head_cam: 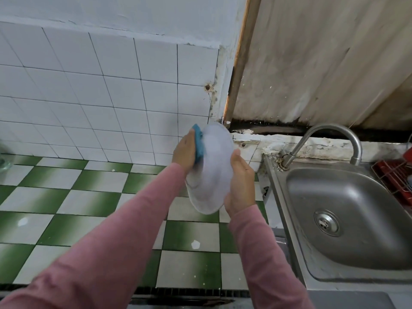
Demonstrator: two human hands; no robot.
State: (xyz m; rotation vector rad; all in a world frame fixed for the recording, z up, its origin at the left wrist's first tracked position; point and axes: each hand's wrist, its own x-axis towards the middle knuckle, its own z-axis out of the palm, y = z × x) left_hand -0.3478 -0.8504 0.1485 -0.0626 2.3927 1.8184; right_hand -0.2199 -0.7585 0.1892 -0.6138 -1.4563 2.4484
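A white plate point(210, 172) stands nearly on edge in the air above the green-and-white tiled counter, blurred by motion. My right hand point(240, 186) grips its right rim, thumb on the near face. My left hand point(186, 151) holds a blue sponge point(199, 143) and presses it against the plate's upper left side. Both arms wear pink sleeves.
A steel sink point(347, 219) with a curved faucet point(323, 139) lies to the right. A red dish rack point(399, 175) sits at the far right edge. White wall tiles rise behind the checkered counter point(89, 204). A glass object point(3, 157) shows at the left edge.
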